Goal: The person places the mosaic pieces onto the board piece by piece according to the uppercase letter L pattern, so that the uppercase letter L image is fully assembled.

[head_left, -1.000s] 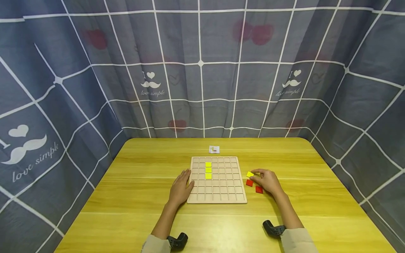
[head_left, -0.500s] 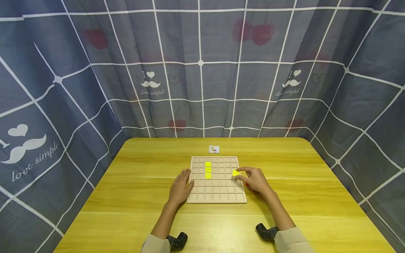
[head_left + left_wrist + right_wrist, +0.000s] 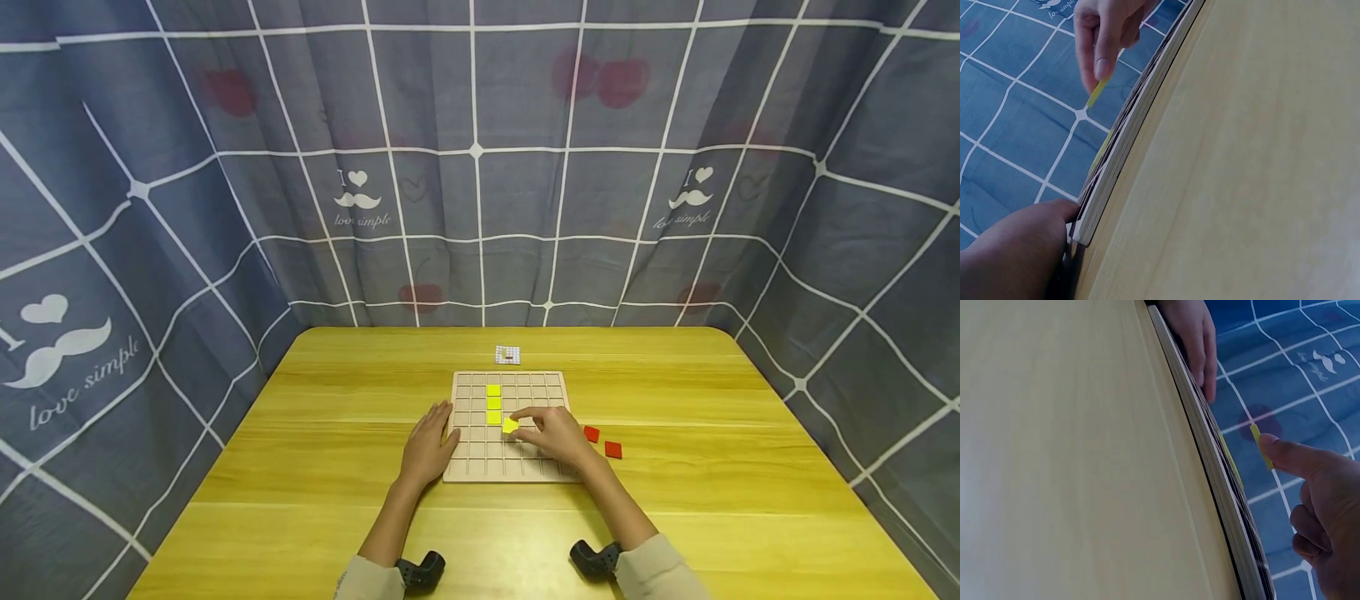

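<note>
Between thumb and finger, my right hand (image 3: 553, 432) pinches a yellow square tile (image 3: 510, 426) over the middle of a wooden grid board (image 3: 525, 471). The right wrist view shows this yellow tile (image 3: 1261, 446) tilted and raised above the board's surface. Left of it, three yellow tiles (image 3: 493, 403) sit in a column of the grid's upper part. My left hand (image 3: 430, 443) rests with fairly straight fingers along the board's left edge. In the left wrist view, the left thumb (image 3: 1060, 211) lies at the board's corner.
Two red tiles (image 3: 613, 450) lie on the wooden table (image 3: 337, 467) right of the board. A small printed grid card (image 3: 507, 355) lies behind the board. Grey-blue checked curtains (image 3: 517, 192) surround the table's back and sides.
My right hand has carried the yellow tile from beside the red tiles leftward across the board, to near the yellow column. The left hand has stayed in place.
</note>
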A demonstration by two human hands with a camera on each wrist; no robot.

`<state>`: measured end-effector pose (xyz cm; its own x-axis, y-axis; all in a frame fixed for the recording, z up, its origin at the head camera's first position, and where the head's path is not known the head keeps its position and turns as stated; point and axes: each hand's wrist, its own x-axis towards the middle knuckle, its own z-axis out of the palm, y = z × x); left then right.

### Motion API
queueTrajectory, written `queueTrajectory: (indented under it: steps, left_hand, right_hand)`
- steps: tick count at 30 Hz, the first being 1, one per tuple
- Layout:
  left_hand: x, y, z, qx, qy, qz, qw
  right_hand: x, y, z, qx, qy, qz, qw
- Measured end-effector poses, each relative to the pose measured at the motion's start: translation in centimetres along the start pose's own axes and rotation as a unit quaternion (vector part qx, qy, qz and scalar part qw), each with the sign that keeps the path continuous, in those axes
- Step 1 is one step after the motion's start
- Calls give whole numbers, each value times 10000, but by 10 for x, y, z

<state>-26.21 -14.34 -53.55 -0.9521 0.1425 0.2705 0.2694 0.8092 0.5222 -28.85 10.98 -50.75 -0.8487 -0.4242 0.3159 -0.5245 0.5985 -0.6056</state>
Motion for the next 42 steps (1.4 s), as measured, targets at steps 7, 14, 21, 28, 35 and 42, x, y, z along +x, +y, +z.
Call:
queueTrajectory:
  steps: [7,14,21,28,35,42]
  left_hand:
    - [-1,1,-1,15,43,19,10000]
    - [-1,2,-1,10,50,35,10000]
    - [-1,2,-1,57,89,61,9999]
    - [0,1,-1,61,57,52,10000]
    - [0,1,0,65,17,47,10000]
    - [0,2,-1,20,3,16,10000]
  right_hand:
    - [10,-10,17,-232,-55,-40,9997]
    - [11,-9,27,-385,-88,-103,9992]
    - [11,-7,29,-474,-101,-148,9987]
    - [10,-5,29,-267,-128,-109,9995]
    - [1,2,17,-2,-46,36,10000]
    - [-13,19,-5,275,151,313,9990]
